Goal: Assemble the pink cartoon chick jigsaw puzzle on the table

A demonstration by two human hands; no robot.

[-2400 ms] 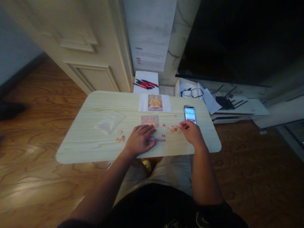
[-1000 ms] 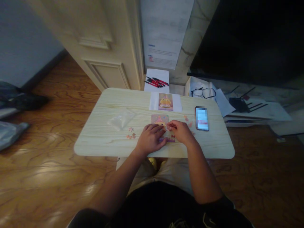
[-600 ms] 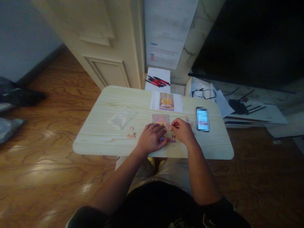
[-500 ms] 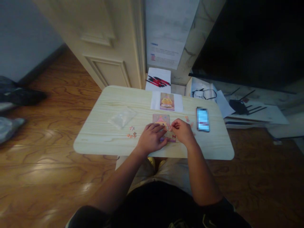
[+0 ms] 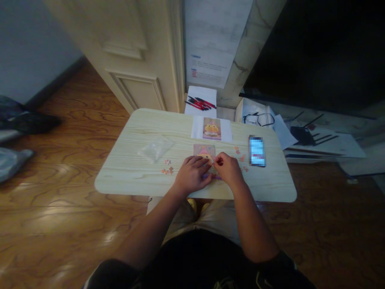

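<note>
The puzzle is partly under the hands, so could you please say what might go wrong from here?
The left hand lies across the puzzle, so a slip might disturb it. The right hand is close to the loose pieces on its right and could scatter them. Both hands hide part of the puzzle, so a poor fit might go unnoticed.

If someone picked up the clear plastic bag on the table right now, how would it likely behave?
The clear plastic bag would probably be floppy, since its see-through film lies creased. It is likely light for its size, as nothing bulky shows inside. It seems unlikely to roll, lying low on the table.
</note>
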